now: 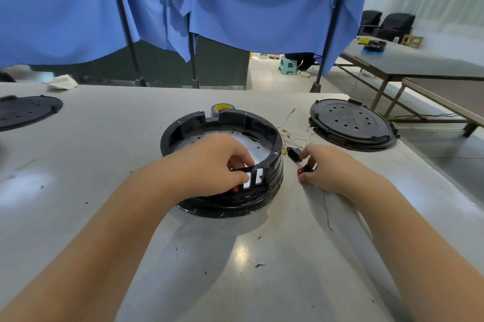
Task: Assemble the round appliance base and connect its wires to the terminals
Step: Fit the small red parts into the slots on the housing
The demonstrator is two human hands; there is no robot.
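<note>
The round base (222, 162) sits on the worktop (104, 138) straight ahead of me, open side up, its black wall ringing a pale perforated floor. My left hand (209, 164) lies over its near wall, where a black bracket with two pale rectangular slots (252, 176) faces me; my thumb and forefinger are curled and pinching the bracket's top edge, and something red shows just under my palm, too hidden to name.

The small black part with red ends (305, 168) lies just right of the base, outside the wall. My right hand (327, 172) is the nearer one and already has it, fingers (306, 155) bent round it from above. Its long axis runs roughly away from me, slanting left. I judge it must travel leftward to the bracket.

Thin pale wires (296, 138) with yellow tips trail behind it, next to a black perforated lid (351, 125).
</note>
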